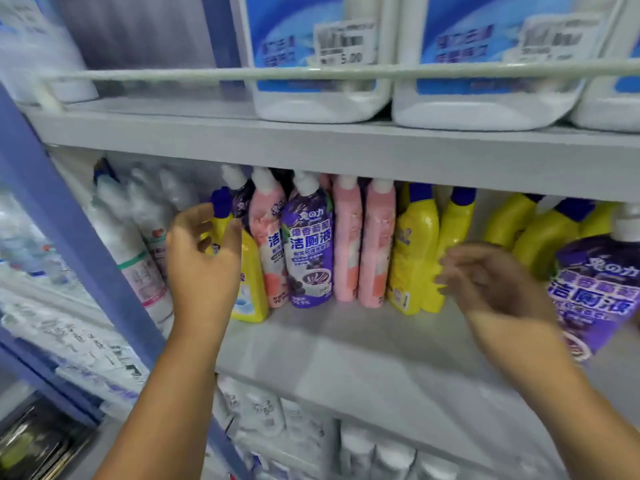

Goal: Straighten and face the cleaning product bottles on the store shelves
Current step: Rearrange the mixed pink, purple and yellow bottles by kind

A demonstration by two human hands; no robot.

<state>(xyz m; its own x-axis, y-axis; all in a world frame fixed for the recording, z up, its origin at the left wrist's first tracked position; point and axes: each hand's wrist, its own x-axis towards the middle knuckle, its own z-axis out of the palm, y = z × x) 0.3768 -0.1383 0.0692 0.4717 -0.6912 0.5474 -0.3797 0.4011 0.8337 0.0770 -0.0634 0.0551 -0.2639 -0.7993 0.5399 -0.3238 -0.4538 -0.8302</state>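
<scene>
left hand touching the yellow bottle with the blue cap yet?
Touching. The head view shows the left hand with thumb and fingers curled round the neck of the yellow bottle, just below its blue cap.

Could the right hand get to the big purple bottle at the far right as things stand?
Probably yes. The right hand is open, holds nothing, and hovers just left of the purple bottle, which stands forward on the shelf with nothing between them.

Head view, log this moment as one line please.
left hand: grips yellow bottle | right hand: open, by yellow pair | facing: unfinished
</scene>
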